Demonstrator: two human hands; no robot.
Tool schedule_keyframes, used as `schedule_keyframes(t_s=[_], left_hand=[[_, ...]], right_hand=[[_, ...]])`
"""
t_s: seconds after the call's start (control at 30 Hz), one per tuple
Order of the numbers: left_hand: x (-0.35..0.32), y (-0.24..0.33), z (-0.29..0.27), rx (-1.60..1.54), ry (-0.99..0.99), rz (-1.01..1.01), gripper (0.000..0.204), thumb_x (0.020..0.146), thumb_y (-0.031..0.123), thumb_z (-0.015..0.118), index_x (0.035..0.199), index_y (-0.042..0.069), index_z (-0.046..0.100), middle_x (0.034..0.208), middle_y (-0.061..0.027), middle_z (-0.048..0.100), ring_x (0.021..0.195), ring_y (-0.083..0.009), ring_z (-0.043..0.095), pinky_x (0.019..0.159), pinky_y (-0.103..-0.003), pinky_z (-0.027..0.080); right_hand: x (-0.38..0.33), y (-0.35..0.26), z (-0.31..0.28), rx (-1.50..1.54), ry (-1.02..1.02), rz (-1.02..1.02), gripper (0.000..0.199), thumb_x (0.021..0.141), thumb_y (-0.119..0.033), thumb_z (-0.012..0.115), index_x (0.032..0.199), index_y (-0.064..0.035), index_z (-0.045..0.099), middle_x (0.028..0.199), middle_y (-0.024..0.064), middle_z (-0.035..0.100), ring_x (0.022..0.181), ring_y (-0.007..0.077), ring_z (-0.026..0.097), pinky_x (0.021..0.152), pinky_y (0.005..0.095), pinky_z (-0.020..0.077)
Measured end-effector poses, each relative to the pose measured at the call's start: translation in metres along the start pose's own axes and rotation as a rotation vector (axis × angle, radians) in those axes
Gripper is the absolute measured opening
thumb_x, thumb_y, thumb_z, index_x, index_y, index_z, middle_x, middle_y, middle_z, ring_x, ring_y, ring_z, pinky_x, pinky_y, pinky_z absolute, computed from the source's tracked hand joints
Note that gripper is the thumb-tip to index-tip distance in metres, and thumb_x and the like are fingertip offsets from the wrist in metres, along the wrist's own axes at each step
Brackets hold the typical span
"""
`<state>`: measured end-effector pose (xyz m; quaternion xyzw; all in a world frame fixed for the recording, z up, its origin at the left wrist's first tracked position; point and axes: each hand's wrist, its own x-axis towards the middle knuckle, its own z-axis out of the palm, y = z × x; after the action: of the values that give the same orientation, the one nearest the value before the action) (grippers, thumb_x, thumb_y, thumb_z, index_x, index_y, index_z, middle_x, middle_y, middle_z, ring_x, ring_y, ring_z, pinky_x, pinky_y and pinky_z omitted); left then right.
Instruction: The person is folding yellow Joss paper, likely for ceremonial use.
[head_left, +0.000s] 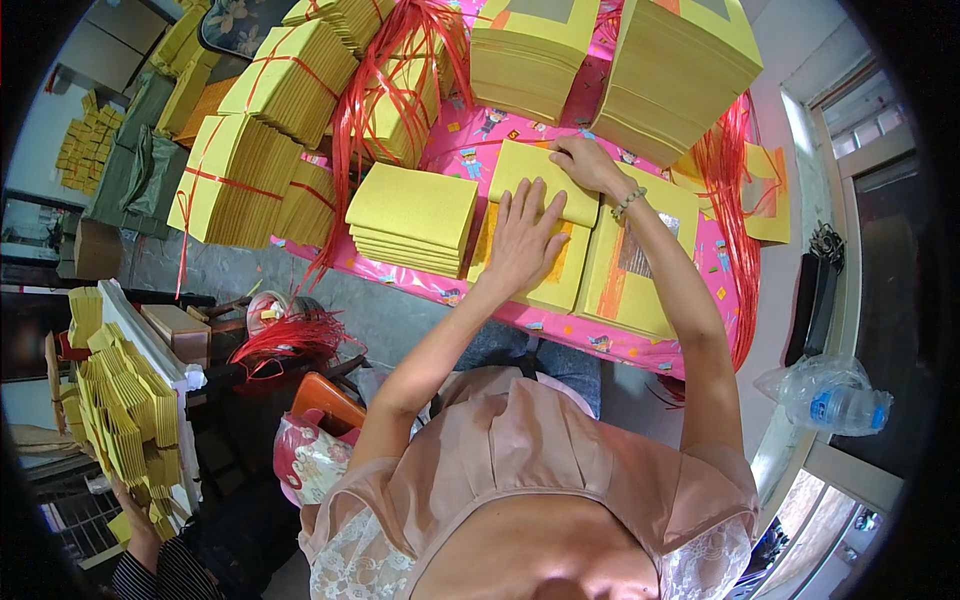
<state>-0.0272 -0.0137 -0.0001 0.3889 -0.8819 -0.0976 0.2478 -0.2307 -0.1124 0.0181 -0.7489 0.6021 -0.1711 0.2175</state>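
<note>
A sheet of yellow joss paper lies partly folded over on a low stack of the same paper, with an orange patch showing beneath the flap. Palm down, my left hand rests on the flap with its fingers spread. My right hand, a beaded bracelet at its wrist, curls its fingers at the flap's far right edge. To the right lies a flat pile of joss paper with an orange and silver foil patch, under my right forearm. Left of my hands sits a small pile of folded paper.
Bundles tied with red string and tall paper stacks line the far side of the pink tablecloth. Red plastic strands hang off both sides. At lower left, another person's hand touches yellow folded paper on a white surface.
</note>
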Motion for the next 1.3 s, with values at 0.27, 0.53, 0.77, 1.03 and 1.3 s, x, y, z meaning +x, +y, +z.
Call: schedule_keyframes(t_s=[0.27, 0.53, 0.77, 1.03, 1.3], left_hand=[[-0.003, -0.002, -0.006, -0.062, -0.022, -0.001, 0.063, 0.095, 0.041, 0.055, 0.150, 0.015, 0.039, 0.149, -0.0239, 0.038, 0.141, -0.0430, 0.030, 0.117, -0.056, 0.020], [-0.005, -0.007, -0.004, -0.029, -0.046, 0.049, 0.066, 0.093, 0.046, 0.056, 0.147, 0.011, 0.042, 0.150, -0.0268, 0.036, 0.142, -0.0460, 0.027, 0.117, -0.057, 0.020], [-0.007, -0.009, -0.003, -0.023, -0.085, 0.047, 0.067, 0.096, 0.051, 0.051, 0.150, 0.014, 0.041, 0.154, -0.0251, 0.033, 0.144, -0.0450, 0.025, 0.118, -0.056, 0.017], [-0.007, -0.010, -0.003, -0.037, -0.106, 0.052, 0.068, 0.094, 0.052, 0.052, 0.149, 0.013, 0.042, 0.153, -0.0270, 0.033, 0.144, -0.0457, 0.024, 0.119, -0.055, 0.017], [-0.008, -0.014, -0.003, -0.025, -0.106, 0.068, 0.073, 0.094, 0.053, 0.052, 0.150, 0.008, 0.039, 0.153, -0.0261, 0.033, 0.146, -0.0439, 0.023, 0.120, -0.054, 0.016]], right_hand=[[0.001, -0.003, 0.000, 0.033, -0.029, 0.048, 0.031, 0.094, -0.027, 0.059, 0.109, -0.0016, 0.067, 0.107, 0.0191, 0.069, 0.102, 0.0369, 0.064, 0.088, 0.0475, 0.0490], [-0.018, -0.022, -0.013, -0.074, 0.236, -0.047, 0.026, 0.092, -0.026, 0.062, 0.103, -0.0026, 0.067, 0.100, 0.0197, 0.067, 0.100, 0.0358, 0.063, 0.089, 0.0465, 0.0487], [-0.079, -0.044, -0.015, -0.224, -0.095, -0.106, 0.017, 0.091, -0.022, 0.063, 0.096, -0.0055, 0.060, 0.078, 0.0163, 0.066, 0.075, 0.0378, 0.065, 0.067, 0.0467, 0.0498], [-0.081, -0.053, -0.008, -0.269, -0.126, -0.065, 0.021, 0.089, -0.022, 0.067, 0.093, -0.0030, 0.062, 0.083, 0.0197, 0.070, 0.084, 0.0378, 0.068, 0.074, 0.0483, 0.0523], [-0.077, -0.043, 0.000, -0.312, -0.137, -0.106, 0.021, 0.089, -0.024, 0.066, 0.094, -0.0055, 0.057, 0.078, 0.0169, 0.067, 0.080, 0.0387, 0.065, 0.070, 0.0491, 0.0487]])
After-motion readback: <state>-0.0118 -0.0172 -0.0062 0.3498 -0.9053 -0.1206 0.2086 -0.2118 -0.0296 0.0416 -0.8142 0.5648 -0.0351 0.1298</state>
